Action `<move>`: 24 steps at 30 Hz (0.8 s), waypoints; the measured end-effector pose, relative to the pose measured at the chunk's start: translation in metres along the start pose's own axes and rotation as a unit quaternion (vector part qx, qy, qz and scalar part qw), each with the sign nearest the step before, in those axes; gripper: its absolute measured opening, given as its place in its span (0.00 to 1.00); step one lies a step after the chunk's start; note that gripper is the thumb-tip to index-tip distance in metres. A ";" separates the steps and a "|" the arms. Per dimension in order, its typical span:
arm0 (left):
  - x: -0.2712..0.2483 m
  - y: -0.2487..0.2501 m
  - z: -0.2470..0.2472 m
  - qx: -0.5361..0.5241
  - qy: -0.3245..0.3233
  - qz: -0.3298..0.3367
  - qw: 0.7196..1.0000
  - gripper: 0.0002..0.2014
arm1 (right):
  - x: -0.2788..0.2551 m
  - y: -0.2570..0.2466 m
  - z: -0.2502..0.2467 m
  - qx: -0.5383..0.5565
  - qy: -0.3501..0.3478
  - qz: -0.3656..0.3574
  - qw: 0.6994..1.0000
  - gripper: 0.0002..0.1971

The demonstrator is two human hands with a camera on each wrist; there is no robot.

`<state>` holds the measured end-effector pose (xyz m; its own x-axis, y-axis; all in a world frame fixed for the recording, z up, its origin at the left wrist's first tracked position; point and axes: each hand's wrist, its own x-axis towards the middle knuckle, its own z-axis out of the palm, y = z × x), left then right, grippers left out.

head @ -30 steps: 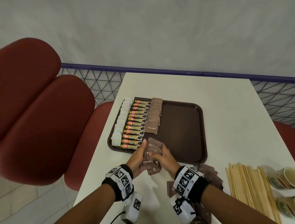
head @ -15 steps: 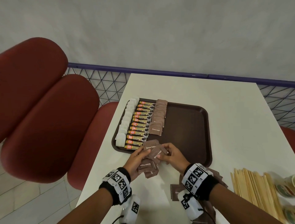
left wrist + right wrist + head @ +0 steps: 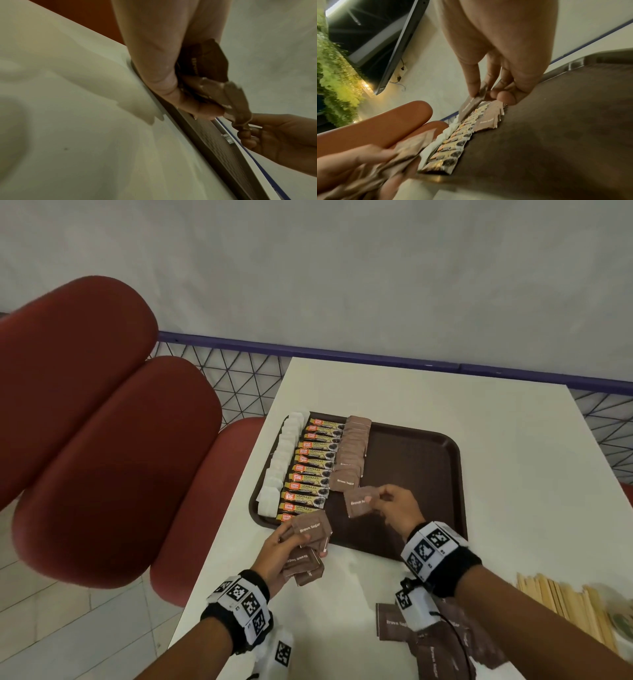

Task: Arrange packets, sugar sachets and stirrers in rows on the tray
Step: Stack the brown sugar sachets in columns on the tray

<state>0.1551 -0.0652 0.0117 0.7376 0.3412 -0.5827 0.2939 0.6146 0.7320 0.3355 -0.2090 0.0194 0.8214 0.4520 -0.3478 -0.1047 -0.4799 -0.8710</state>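
The right hand (image 3: 394, 510) pinches a single brown sugar sachet (image 3: 361, 501) between thumb and fingers, its grip closed on it just above the brown tray (image 3: 428, 474), near the end of the brown sachet row (image 3: 352, 453). The left hand (image 3: 277, 553) clutches a bunch of brown sugar sachets (image 3: 310, 546) at the tray's near edge. On the tray lie rows of white sachets (image 3: 282, 463) and coffee granule packets (image 3: 311, 470); wooden stirrers (image 3: 565, 601) rest on the white table (image 3: 513, 440).

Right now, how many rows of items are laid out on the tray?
3, side by side on the tray: white sachets along its left edge, coffee sticks next, brown sugar sachets toward the middle. The right hand pinches one loose sachet over the tray.
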 end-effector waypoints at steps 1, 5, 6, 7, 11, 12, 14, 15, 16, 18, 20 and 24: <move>-0.001 0.001 -0.003 -0.003 0.004 0.004 1.000 0.16 | 0.006 -0.002 -0.001 -0.002 0.012 0.007 1.000 0.11; -0.003 0.001 -0.015 -0.005 0.019 0.012 1.000 0.17 | 0.022 -0.008 0.010 -0.045 0.039 0.029 0.998 0.14; -0.003 0.000 -0.018 -0.002 0.021 0.014 1.000 0.17 | 0.024 -0.010 0.015 -0.057 0.040 0.032 0.997 0.13; -0.003 0.000 -0.020 -0.003 0.021 0.015 1.000 0.17 | 0.026 -0.010 0.019 -0.068 0.036 0.034 0.996 0.12; -0.004 0.002 -0.027 -0.002 0.021 0.023 1.000 0.18 | 0.033 -0.012 0.032 -0.112 0.018 0.040 0.993 0.13; -0.004 0.002 -0.029 -0.001 0.022 0.024 0.999 0.18 | 0.035 -0.012 0.034 -0.123 0.020 0.043 0.991 0.13; -0.004 0.002 -0.031 0.002 0.025 0.026 0.999 0.19 | 0.038 -0.010 0.036 -0.145 0.026 0.044 0.988 0.13; -0.004 0.001 -0.032 0.005 0.027 0.026 0.999 0.19 | 0.039 -0.010 0.037 -0.159 0.028 0.042 0.986 0.11; -0.004 0.000 -0.033 0.008 0.027 0.027 0.999 0.20 | 0.040 -0.010 0.038 -0.176 0.029 0.040 0.983 0.09; -0.004 0.000 -0.035 0.010 0.027 0.024 0.999 0.20 | 0.041 -0.010 0.039 -0.217 0.028 0.036 0.975 0.06; -0.002 -0.001 -0.037 0.008 0.027 0.023 0.999 0.21 | 0.041 -0.012 0.039 -0.262 0.024 0.031 0.964 0.05; -0.002 0.000 -0.036 0.006 0.013 0.025 1.000 0.22 | 0.042 -0.013 0.038 -0.348 0.021 0.007 0.937 0.12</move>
<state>0.1319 -0.0405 0.0005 0.7353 0.3904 -0.5540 0.2645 0.5873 0.7649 0.3499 -0.1550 0.0026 0.8454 0.4197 -0.3303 0.2643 -0.8661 -0.4242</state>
